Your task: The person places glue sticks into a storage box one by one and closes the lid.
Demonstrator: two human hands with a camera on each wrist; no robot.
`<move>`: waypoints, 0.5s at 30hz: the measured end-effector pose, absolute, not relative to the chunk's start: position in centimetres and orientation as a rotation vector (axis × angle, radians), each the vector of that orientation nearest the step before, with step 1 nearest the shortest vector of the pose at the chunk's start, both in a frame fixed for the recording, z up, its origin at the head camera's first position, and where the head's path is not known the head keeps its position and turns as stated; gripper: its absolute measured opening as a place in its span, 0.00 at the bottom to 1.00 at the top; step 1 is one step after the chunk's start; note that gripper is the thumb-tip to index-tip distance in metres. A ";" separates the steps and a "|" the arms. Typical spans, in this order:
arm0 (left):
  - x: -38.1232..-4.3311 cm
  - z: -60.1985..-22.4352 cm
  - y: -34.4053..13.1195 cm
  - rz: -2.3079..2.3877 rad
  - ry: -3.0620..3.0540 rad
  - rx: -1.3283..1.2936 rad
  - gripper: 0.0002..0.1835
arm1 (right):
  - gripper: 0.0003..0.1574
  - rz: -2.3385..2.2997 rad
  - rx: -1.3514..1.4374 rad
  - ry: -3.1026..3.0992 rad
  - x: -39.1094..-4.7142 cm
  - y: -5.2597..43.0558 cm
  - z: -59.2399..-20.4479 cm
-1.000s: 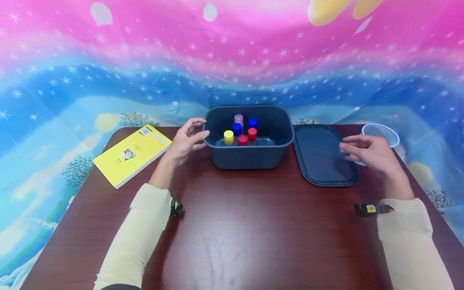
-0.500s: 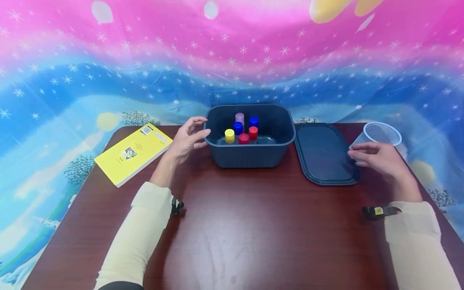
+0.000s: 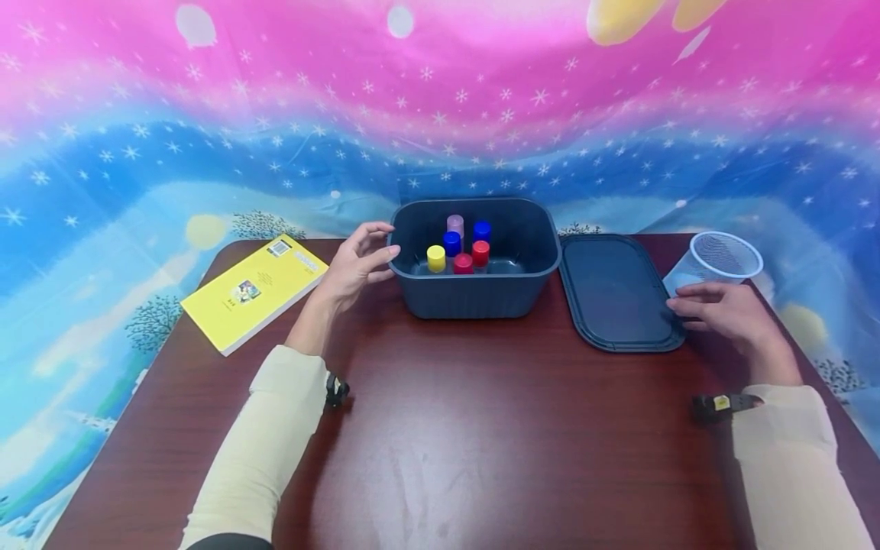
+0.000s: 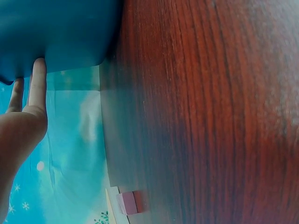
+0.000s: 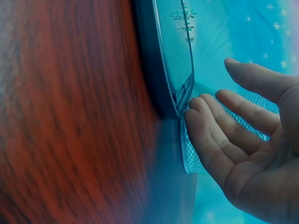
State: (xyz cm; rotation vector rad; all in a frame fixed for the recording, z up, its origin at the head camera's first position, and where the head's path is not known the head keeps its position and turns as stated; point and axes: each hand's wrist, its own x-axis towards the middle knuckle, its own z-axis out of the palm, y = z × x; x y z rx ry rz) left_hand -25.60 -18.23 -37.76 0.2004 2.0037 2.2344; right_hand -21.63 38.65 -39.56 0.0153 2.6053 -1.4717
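A dark blue-grey plastic bin stands at the back of the table. Inside it, several small cylinders with coloured caps stand upright; the yellow cap is leftmost, and their lower parts are partly hidden. My left hand touches the bin's left end at the rim, and the left wrist view shows straight fingers against its outer wall. My right hand, fingers loosely bent and holding nothing, is at the near right corner of the flat dark lid, in front of a white mesh cup.
A yellow book lies at the back left of the brown table. Near it, a small pinkish block shows in the left wrist view. A printed cloth hangs close behind the table.
My right hand has moved right and toward me, off the lid, and more of the mesh cup is uncovered. My left hand and the bin have stayed in place.
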 end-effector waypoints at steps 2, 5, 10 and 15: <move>-25.6 -37.8 -18.2 2.237 2.002 0.204 0.21 | 0.38 -1.447 0.040 2.615 -21.6 38.7 -39.6; -25.7 -37.8 -18.2 2.238 2.001 0.211 0.22 | 0.40 -1.398 0.072 2.640 -21.7 38.8 -39.6; -25.7 -37.8 -18.3 2.234 2.000 0.209 0.22 | 0.40 -1.308 0.110 2.671 -21.8 39.0 -39.7; -25.7 -37.8 -18.4 2.233 2.001 0.209 0.22 | 0.40 -1.259 0.110 2.618 -22.0 39.0 -40.1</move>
